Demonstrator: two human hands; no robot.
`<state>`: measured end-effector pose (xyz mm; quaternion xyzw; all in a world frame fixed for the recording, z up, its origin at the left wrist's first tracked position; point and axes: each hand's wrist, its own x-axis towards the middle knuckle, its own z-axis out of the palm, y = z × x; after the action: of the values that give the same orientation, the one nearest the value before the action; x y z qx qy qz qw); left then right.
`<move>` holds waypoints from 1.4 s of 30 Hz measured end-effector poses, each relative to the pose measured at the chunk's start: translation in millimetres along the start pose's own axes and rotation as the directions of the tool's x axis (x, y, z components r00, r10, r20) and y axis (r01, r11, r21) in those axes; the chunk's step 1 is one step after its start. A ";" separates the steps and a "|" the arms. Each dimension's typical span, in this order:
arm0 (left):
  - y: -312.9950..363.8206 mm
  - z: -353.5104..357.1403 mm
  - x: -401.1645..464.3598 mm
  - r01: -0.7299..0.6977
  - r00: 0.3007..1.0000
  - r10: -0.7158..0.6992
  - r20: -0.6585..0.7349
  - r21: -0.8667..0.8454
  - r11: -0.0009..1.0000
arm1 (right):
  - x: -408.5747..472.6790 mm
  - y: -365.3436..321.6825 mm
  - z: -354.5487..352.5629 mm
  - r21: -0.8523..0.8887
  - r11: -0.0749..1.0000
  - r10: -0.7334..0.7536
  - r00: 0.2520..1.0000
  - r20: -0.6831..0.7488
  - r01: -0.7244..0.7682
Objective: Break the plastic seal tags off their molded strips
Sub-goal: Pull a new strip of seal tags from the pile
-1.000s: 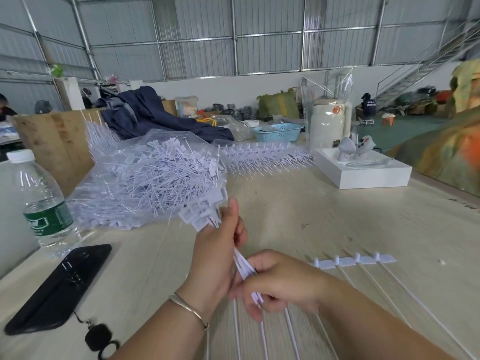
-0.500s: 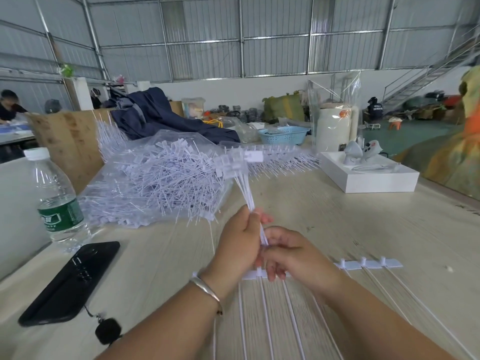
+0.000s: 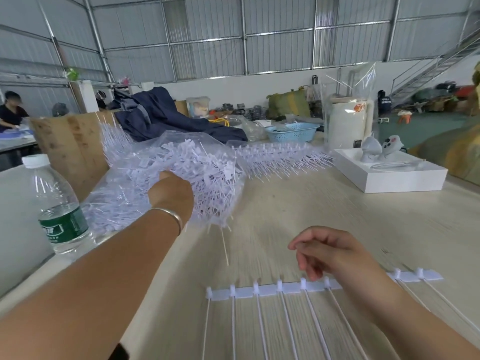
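Left hand (image 3: pixel 170 189) in tag bag (image 3: pixel 145 178) (fingers apparently hidden).

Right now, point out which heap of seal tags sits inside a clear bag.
The near heap, where the left hand reaches; the far heap lies bare on the table.

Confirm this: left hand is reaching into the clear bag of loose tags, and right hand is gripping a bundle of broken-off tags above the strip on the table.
Not quite. In the head view the right hand holds nothing; its fingers hang loosely curled above the strip. The left hand is at the clear bag of loose tags, as stated.
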<state>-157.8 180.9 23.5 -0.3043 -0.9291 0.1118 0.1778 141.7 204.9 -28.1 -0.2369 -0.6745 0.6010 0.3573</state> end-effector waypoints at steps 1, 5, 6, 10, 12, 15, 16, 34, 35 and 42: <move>0.9 0.0 5.5 -0.013 1.000 0.012 0.028 0.038 0.999 | 0.4 0.2 0.0 -0.001 1.000 -0.001 1.000 -0.001 0.001; 10.4 -1.6 31.3 -0.057 0.996 0.052 0.078 0.070 0.996 | 4.0 5.8 -3.1 -0.099 0.995 -0.022 0.999 -0.042 0.017; 12.3 -2.3 39.4 -0.057 0.996 0.053 0.065 0.057 0.997 | 5.4 8.8 -4.4 -0.184 0.982 -0.040 0.998 -0.054 0.029; 11.3 -0.2 64.6 0.001 0.999 0.000 0.046 -0.021 1.000 | 7.3 17.5 -3.5 -0.473 0.879 -0.081 0.997 -0.015 0.064; 11.2 2.2 70.4 0.030 0.998 -0.028 0.055 -0.023 0.999 | 6.2 17.6 -1.8 -0.549 0.833 -0.053 0.998 0.037 0.065; 13.1 2.3 68.9 0.044 0.996 -0.043 0.074 -0.012 0.999 | 5.0 13.3 -5.9 -0.662 0.746 0.014 0.993 0.117 0.067; 13.5 1.8 66.1 0.042 0.996 -0.041 0.081 -0.014 0.999 | 4.7 11.5 -8.8 -0.705 0.706 0.046 0.988 0.149 0.074; 6.9 -9.1 -20.9 -0.141 0.973 0.150 -0.176 0.061 0.988 | 3.3 12.4 -27.0 -0.833 0.547 0.259 0.929 0.264 0.085; 8.4 -10.8 -29.0 -0.184 0.959 0.184 -0.215 0.020 0.983 | 3.3 12.9 -27.3 -0.841 0.535 0.264 0.930 0.258 0.082; 34.9 -5.3 -104.6 -0.637 0.769 0.410 -0.490 -0.635 0.436 | 4.9 12.5 -34.5 -0.815 0.576 0.169 0.967 0.192 0.061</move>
<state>-58.8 145.7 -10.2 -0.6365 -0.7069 -0.2896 0.1063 163.7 232.7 -38.7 -0.3175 -0.9065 0.2590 0.1020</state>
